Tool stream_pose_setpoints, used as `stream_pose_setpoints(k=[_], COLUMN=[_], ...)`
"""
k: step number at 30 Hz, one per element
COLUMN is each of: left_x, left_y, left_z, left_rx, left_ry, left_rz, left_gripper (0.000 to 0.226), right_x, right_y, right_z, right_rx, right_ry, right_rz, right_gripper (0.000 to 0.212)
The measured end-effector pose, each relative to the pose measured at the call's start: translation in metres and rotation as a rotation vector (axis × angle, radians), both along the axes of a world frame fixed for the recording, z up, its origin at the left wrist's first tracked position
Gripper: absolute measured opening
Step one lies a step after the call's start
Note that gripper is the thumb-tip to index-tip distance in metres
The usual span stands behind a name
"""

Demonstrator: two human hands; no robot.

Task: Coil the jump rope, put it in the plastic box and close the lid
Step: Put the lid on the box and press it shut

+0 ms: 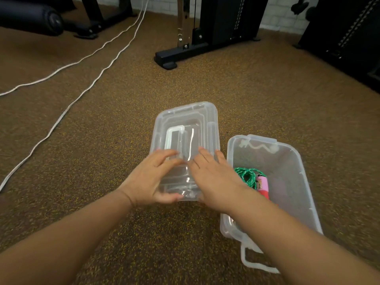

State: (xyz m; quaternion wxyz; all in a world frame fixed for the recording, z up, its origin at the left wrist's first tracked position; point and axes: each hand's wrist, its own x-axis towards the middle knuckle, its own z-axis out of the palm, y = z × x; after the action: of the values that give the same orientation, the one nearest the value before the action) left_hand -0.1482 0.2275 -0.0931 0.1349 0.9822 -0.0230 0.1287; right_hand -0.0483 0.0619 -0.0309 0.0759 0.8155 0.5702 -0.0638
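The clear plastic lid (185,124) lies flat on the speckled brown floor in front of me. My left hand (152,177) grips its near edge, fingers on top and thumb at the rim. My right hand (213,182) lies over the lid's near right part with its fingers spread on top and its thumb tip at the near edge. Just to the right stands the open clear plastic box (296,153). Inside it lies the coiled green jump rope (247,175) with a pink and red handle (262,185), partly hidden by my right forearm.
Two white cables (82,93) run across the floor on the left. A black gym machine base (181,54) stands beyond the lid, more black equipment (349,38) at the far right, and a black padded roller (30,19) at the far left.
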Motion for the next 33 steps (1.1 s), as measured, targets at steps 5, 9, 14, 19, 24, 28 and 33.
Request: stream_pose_setpoints(k=[5, 9, 14, 19, 24, 28, 33], left_x=[0.029, 0.065, 0.078, 0.078, 0.078, 0.08, 0.085], left_y=[-0.035, -0.073, -0.121, -0.14, -0.143, -0.144, -0.141], left_z=[0.037, 0.052, 0.053, 0.053, 0.055, 0.054, 0.053], left_rx=[-0.718, -1.334, -1.292, -1.221, -1.311, -1.371, -1.395], left_ry=[-0.108, 0.117, 0.272, 0.332, 0.33, 0.321, 0.344], left_rz=[0.479, 0.663, 0.529, 0.543, 0.548, 0.544, 0.616], left_gripper=[0.057, 0.067, 0.034, 0.023, 0.019, 0.017, 0.018], right_x=[0.025, 0.037, 0.035, 0.035, 0.043, 0.045, 0.066], right_y=[-0.068, -0.139, -0.199, -0.217, -0.226, -0.23, -0.233], right_z=[0.039, 0.048, 0.03, 0.006, 0.004, 0.005, -0.012], right_rx=[0.093, 0.075, 0.033, 0.094, 0.124, 0.418, 0.544], right_ry=[0.078, 0.157, 0.21, 0.282, 0.386, 0.503, 0.706], right_rz=[-0.074, -0.132, -0.146, -0.166, -0.213, -0.473, -0.993], right_gripper=[0.077, 0.077, 0.086, 0.089, 0.087, 0.064, 0.066])
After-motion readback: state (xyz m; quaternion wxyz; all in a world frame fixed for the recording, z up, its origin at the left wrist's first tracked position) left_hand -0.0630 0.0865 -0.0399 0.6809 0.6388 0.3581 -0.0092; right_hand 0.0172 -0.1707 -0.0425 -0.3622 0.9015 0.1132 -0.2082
